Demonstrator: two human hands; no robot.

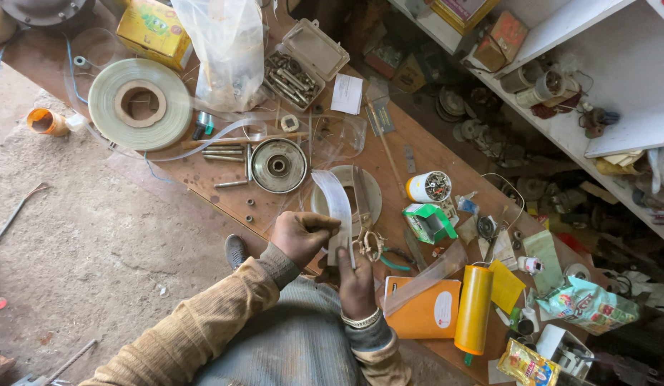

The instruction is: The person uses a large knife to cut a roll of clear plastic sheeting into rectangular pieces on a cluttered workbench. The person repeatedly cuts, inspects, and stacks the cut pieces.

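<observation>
My left hand [301, 236] is closed around the lower end of a translucent white strip [333, 194] that curls up over the bench. My right hand [357, 280], with a metal bangle on its wrist, pinches the same strip from below, just to the right. A pair of scissors [366, 232] lies touching my right fingertips, its blades pointing away over a flat white ring [375, 194]. I cannot tell whether any finger is in the scissor handles.
The brown bench [417, 154] carries a large roll of clear film [139, 104], a round metal disc [277, 166], an open box of bolts [296, 71], a plastic bag [228, 50], an orange notebook [421, 307], a yellow roll [473, 309] and several small parts. White shelves [603, 86] stand to the right.
</observation>
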